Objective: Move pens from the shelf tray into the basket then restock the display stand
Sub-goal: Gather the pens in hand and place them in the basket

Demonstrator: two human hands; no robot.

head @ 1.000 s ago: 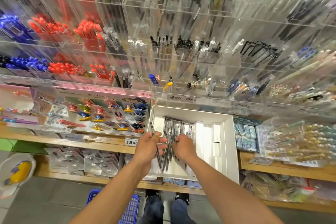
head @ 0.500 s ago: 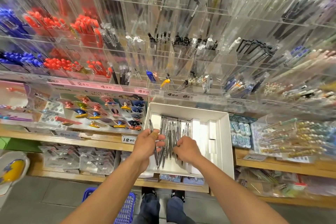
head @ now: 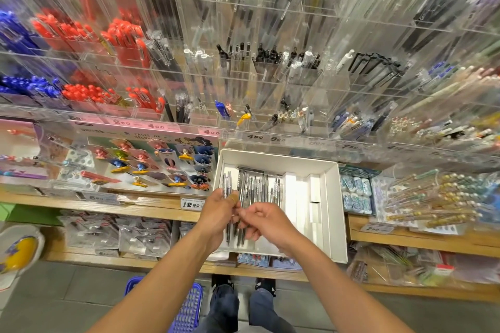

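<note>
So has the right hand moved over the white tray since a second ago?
Yes. The right hand has shifted left across the white cardboard tray, away from its white dividers, and now meets the left hand holding grey pens.

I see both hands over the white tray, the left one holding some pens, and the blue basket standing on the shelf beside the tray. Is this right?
Not fully. In the head view the blue basket stands on the floor, below the shelf near the person's feet. The rest holds: both hands are over the white tray, and the left hand holds some pens.
</note>
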